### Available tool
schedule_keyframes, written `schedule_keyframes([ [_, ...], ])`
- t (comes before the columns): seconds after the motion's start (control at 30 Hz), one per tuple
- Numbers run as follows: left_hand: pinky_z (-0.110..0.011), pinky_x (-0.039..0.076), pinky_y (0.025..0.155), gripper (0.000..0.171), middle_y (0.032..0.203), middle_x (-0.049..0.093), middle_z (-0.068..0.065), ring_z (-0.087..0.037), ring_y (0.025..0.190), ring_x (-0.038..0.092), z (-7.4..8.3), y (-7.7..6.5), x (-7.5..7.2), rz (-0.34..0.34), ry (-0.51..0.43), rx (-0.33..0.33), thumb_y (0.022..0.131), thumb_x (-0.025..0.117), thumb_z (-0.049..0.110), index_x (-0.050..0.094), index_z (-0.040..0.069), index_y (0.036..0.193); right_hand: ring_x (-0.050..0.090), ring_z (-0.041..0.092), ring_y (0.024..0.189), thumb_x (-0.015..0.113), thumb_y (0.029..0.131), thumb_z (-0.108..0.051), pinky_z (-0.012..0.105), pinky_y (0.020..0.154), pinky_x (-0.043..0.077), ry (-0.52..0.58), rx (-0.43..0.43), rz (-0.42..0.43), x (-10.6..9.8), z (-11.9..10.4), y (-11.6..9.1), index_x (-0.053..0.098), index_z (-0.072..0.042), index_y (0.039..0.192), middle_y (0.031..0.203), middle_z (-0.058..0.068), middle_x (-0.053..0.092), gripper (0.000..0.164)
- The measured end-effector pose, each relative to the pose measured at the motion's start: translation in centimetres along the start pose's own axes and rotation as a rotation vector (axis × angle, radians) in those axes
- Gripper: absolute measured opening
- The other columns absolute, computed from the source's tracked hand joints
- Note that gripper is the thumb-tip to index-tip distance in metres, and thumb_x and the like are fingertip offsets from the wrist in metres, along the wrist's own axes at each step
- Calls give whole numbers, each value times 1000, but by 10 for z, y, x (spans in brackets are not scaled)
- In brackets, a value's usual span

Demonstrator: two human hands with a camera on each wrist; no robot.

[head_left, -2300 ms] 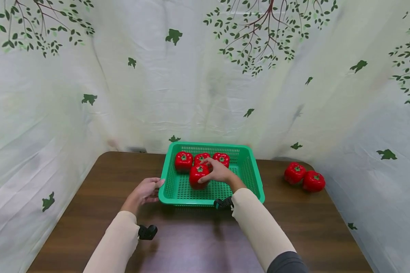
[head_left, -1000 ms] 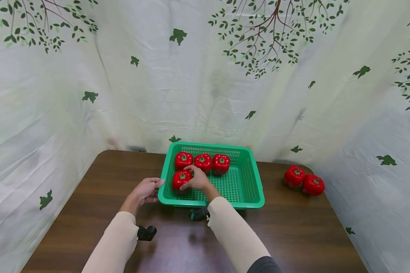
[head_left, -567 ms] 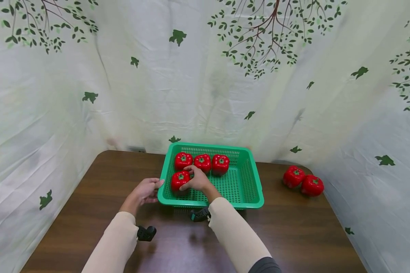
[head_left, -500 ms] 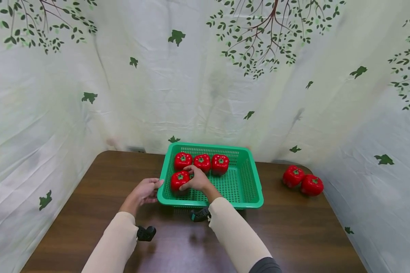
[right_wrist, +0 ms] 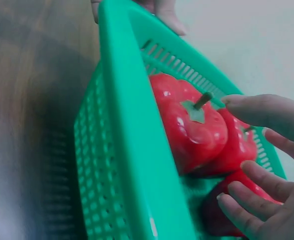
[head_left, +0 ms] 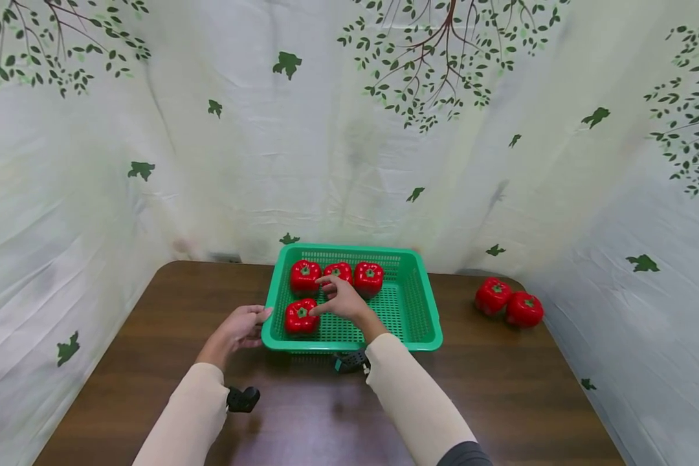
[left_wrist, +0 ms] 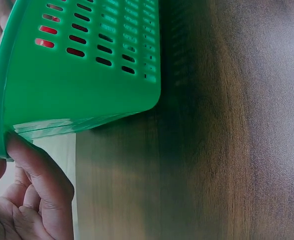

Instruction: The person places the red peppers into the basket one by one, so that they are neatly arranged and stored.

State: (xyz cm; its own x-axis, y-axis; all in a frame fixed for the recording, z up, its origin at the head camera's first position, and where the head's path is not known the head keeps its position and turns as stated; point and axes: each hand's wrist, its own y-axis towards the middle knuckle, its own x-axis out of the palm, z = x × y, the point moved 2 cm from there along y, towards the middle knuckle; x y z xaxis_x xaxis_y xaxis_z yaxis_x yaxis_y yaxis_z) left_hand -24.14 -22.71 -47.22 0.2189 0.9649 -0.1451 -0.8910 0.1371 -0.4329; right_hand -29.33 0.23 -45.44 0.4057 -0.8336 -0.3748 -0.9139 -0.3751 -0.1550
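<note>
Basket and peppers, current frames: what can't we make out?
Head: lower part of the middle back-row pepper, hidden by the right hand.
Head: whether the right hand touches the front pepper; its thumb tip overlaps it.
Left wrist: shapes of the peppers, hidden by the basket wall; only red shows through slots.
Right wrist: much of the lowest pepper, behind the right hand, itself cut off by the right edge.

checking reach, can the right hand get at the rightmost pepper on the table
Probably yes: the right hand looks empty, and beyond the basket rim the rightmost pepper is open from above.
</note>
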Motion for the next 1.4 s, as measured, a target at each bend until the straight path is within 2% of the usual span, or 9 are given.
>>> schedule_keyframes([
  [0.17,-34,54,74,48,101,63,-9,-18,80,64,-3,-2,-3,11,6,0,102,47,28,42,-7,135,44,40,126,80,78,-10,46,88,52,15,1,-3,-12,5,-3,50,-7,135,136,19,49,65],
  [0.33,-32,54,72,47,96,64,-6,-17,78,64,-7,-5,-7,22,-2,-5,103,45,27,43,-7,134,44,42,125,78,80,-8,49,93,48,92,-7,-31,-26,9,-11,51,-6,134,136,21,48,60],
  [0.6,-33,54,74,49,98,64,-7,-17,80,64,-8,-6,-13,22,-6,-2,102,46,29,42,-8,133,50,41,121,73,85,-10,44,94,48,147,-56,-68,-53,22,-25,47,-2,136,133,24,50,58],
  [0.83,-34,54,75,49,99,64,-7,-19,82,64,-13,-8,-12,19,-2,-5,102,47,30,43,-8,133,51,42,121,70,87,-6,45,94,49,235,-99,-55,-77,38,-42,41,3,139,133,28,47,59],
  [0.93,-34,54,74,49,97,65,-5,-18,81,65,-10,-7,-10,15,-9,5,102,47,30,43,-8,133,50,42,122,69,88,-7,45,95,48,286,-117,-48,-89,41,-50,39,4,139,136,29,44,61],
  [1.17,-32,54,72,47,94,66,-4,-17,80,66,-2,-3,-8,12,-9,18,102,47,29,43,-8,132,46,46,125,71,86,-5,42,93,50,284,-157,-12,-118,46,-66,42,-1,138,138,26,44,59],
  [1.4,-33,54,73,46,97,65,-6,-18,81,66,-2,-1,1,19,3,0,102,47,28,44,-6,132,46,50,123,69,86,0,37,89,52,252,-225,20,-149,62,-85,42,3,137,134,29,47,57],
])
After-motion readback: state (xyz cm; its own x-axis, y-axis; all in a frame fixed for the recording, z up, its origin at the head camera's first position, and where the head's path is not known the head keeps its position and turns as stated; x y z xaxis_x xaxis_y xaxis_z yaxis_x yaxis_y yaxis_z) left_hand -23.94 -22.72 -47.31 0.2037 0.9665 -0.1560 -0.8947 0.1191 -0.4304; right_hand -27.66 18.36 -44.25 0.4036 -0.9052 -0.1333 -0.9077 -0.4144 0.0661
